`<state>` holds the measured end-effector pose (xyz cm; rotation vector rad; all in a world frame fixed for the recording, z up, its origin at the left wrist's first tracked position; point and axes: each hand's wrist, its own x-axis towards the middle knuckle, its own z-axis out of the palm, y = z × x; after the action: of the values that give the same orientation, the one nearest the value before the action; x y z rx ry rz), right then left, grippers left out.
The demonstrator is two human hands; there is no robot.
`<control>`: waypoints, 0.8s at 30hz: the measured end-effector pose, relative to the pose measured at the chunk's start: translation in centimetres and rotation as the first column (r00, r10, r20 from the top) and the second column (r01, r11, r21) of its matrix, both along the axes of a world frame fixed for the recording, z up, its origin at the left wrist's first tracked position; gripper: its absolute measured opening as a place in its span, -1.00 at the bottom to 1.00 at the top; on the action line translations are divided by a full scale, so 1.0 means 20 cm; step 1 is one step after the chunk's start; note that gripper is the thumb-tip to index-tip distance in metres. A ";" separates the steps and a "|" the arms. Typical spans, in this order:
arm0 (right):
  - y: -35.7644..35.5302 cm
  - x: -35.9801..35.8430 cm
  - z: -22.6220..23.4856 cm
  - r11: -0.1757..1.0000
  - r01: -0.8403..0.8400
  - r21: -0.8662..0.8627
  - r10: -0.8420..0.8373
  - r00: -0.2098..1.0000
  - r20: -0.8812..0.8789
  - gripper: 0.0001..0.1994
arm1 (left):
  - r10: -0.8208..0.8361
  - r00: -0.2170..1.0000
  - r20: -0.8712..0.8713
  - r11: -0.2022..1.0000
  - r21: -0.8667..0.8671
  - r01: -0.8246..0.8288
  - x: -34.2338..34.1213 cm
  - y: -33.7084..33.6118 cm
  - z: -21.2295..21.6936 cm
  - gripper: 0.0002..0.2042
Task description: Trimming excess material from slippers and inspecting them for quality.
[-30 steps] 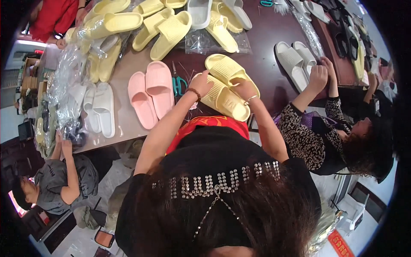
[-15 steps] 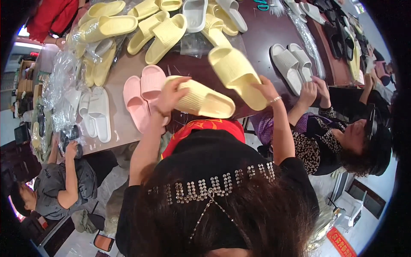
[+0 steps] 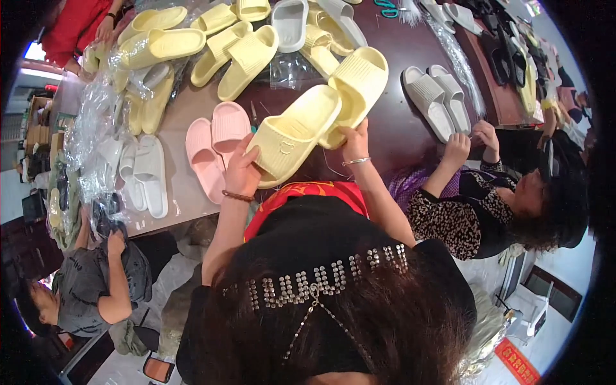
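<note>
My left hand (image 3: 242, 168), with a brown bead bracelet at its wrist, grips the strap end of a yellow slipper (image 3: 301, 119), whose heel end points up and to the right. A small mark shows on its strap. My right hand (image 3: 357, 142), wearing a pale bracelet, is closed on the near end of a second yellow slipper (image 3: 363, 80). The held slippers overlap above the table, the left one in front. Just left of them, a pair of pink slippers (image 3: 230, 122) lies on the table beside my left hand.
Several yellow slippers (image 3: 250, 61) and a grey slipper (image 3: 290, 25) lie along the far side. White slippers (image 3: 151, 170) and clear plastic bags (image 3: 96, 138) are at left. A co-worker's hands (image 3: 459, 149) are near grey slippers (image 3: 428, 96) at right. Green-handled scissors (image 3: 386, 9) lie far back.
Both yellow slippers have turned: the left one's heel end swung up and away, and the right one's far end tipped to the right. They now overlap. My right hand moved left.
</note>
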<state>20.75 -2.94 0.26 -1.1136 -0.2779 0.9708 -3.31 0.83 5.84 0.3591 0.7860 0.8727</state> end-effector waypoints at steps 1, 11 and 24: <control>0.00 -0.01 0.01 1.000 -0.014 -0.014 0.015 0.999 0.039 -0.51 | 0.003 1.000 0.001 1.000 0.002 -0.003 0.01 0.00 0.00 -0.61; -0.03 -0.21 0.01 0.952 -0.304 -0.037 0.306 0.939 0.159 -0.43 | 0.112 0.987 0.114 0.993 0.016 -0.114 0.26 0.02 -0.02 -0.62; -0.06 0.16 0.31 0.970 -0.236 -0.058 0.243 0.959 0.149 -0.28 | -0.204 0.977 0.067 0.968 0.166 0.191 0.60 -0.06 0.09 -0.61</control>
<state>23.90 -4.07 6.48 -1.2135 -0.5318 1.1087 8.66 -0.38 7.56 0.5295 0.5935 0.7589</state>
